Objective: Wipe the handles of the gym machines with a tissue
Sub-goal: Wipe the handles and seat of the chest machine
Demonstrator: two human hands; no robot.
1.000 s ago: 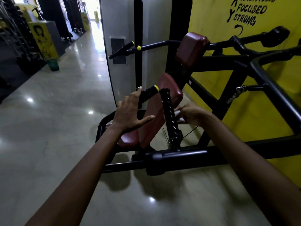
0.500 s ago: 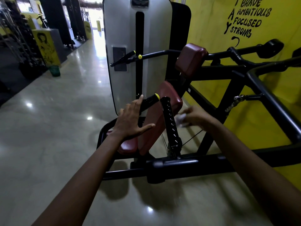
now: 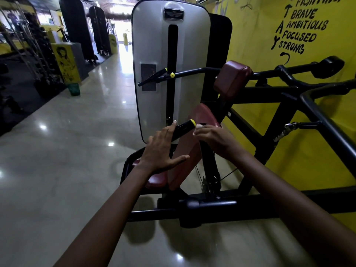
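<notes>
A black machine with dark red pads stands against the yellow wall. Its near upright handle [image 3: 206, 157] has a ribbed black grip. A second black handle with a yellow end cap [image 3: 184, 128] angles up beside it. My right hand [image 3: 212, 138] curls around the top of the upright handle, with a bit of white tissue [image 3: 198, 128] showing at the fingertips. My left hand [image 3: 160, 152] is held flat with fingers spread, its fingertips against the yellow-capped handle. A farther handle [image 3: 152, 79] with a yellow knob juts out in front of the grey weight-stack cover.
The grey weight-stack cover [image 3: 154, 54] rises behind the handles. Black frame bars [image 3: 212, 206] cross low in front of me and run right along the yellow wall [image 3: 317, 151]. Shiny tiled floor [image 3: 57, 160] stretches left, toward racks and a green bin [image 3: 74, 89].
My right hand has moved up from the middle of the upright handle to its top with the tissue. My left hand has stayed put. The view has tilted upward.
</notes>
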